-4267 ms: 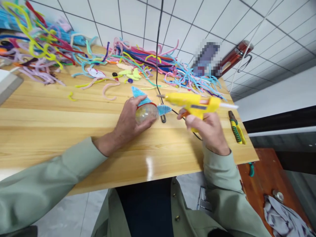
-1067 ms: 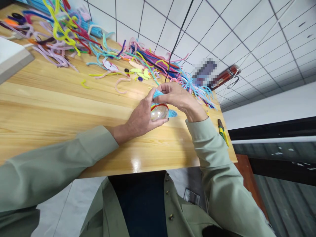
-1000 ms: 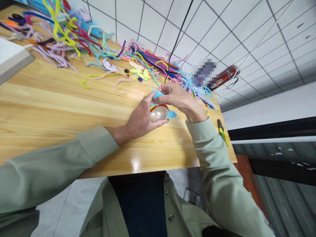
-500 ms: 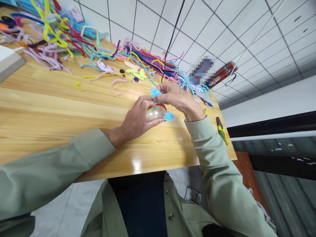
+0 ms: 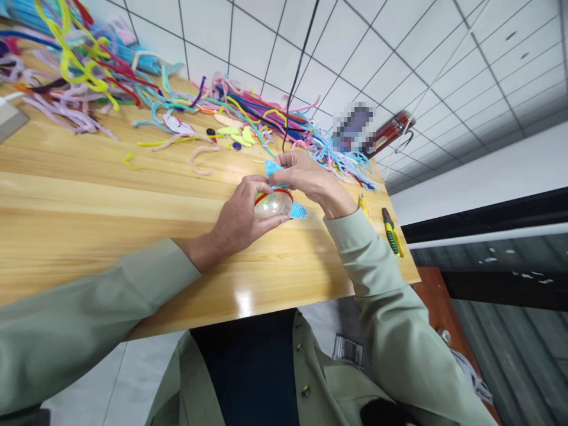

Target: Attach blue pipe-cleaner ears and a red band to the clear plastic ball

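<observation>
Now my left hand grips the clear ball from its left, over the counter, its longer axis running left to right. At its far side, my right hand pinches 1 blue piece; whether they're joined, I can't tell.

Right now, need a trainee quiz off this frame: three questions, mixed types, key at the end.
1. Multiple choice: what does the left hand hold?
a) pink pipe cleaner
b) clear rounded piece
c) black cord

2. True or false: the pliers lie on the wooden table, apart from both hands.

3. Short answer: what colour is the small ridged piece in the fingers of the right hand?

Key: 1: b. 2: true. 3: light blue.
</observation>
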The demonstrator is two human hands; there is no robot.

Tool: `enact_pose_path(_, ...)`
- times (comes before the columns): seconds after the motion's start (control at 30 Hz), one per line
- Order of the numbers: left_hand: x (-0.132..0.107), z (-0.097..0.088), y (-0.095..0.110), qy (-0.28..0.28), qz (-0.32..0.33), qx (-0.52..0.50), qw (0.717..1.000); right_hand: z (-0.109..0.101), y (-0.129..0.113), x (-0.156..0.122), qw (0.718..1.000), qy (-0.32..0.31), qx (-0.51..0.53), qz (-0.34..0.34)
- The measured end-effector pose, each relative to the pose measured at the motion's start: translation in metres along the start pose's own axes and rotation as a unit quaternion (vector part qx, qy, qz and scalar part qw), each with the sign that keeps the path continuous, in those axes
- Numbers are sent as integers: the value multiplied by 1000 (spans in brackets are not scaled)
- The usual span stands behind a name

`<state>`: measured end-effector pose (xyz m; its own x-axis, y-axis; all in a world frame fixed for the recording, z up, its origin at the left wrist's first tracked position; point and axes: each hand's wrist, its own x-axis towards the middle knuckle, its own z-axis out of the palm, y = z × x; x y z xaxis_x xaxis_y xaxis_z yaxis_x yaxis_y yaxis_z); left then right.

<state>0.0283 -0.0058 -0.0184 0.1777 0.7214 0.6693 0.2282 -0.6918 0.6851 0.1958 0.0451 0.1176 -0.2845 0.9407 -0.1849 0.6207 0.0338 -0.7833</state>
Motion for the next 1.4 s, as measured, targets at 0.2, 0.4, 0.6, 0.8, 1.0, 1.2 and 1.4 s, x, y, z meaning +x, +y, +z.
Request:
enact_pose_path(0.2, 1, -2, -1, -7, 10, -21, 1000, 3, 3, -2, 1000, 19, 18, 11)
enact_pose_path(0.4, 1, -1, 1, 4, 23, 8, 1000, 2, 4, -7, 999, 18, -2, -27)
enact_pose_path(0.6, -1, -1, 1, -9, 25, 8, 1000, -8, -2, -16, 993, -36, -46, -104)
enact_pose_path(0.8, 0, -4, 1, -18, 15, -21, 1000, -9, -5, -24, 986, -17, -101, -133)
enact_pose_path(1.0, 2, -2, 5, -13, 22, 14, 1000, -5, 6, -24, 988, 10, -84, -126)
enact_pose_path(1.2, 2, -1, 2, -9, 22, 7, 1000, -5, 10, -24, 994, 6, -26, -106)
enact_pose_path(1.4, 0, -1, 1, -2, 29, 5, 1000, -17, 15, -25, 992, 52, 36, -111)
